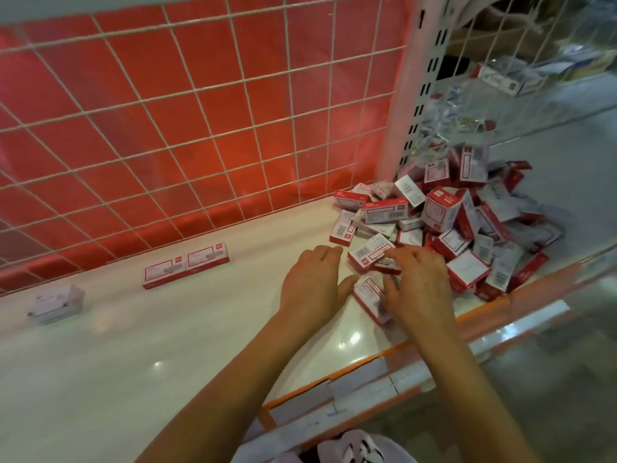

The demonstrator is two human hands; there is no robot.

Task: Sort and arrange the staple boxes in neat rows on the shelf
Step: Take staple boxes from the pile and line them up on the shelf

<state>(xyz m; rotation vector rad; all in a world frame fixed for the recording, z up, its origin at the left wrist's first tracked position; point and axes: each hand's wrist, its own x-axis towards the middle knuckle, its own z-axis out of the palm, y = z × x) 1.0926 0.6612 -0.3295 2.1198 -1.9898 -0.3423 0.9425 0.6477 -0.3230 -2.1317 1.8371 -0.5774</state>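
Note:
A jumbled pile of small red-and-white staple boxes fills the right end of the white shelf. My left hand rests at the pile's near left edge, fingers loosely bent, thumb beside a box lying on the shelf. My right hand reaches over that box, its fingertips on another box at the edge of the pile. Two red-and-white boxes stand side by side along the back of the shelf. A single white box sits further left.
A white wire grid over a red panel backs the shelf. A perforated white upright and wire divider separate a neighbouring bay holding other packaged goods. An orange front rail with label strips runs along the shelf's near edge.

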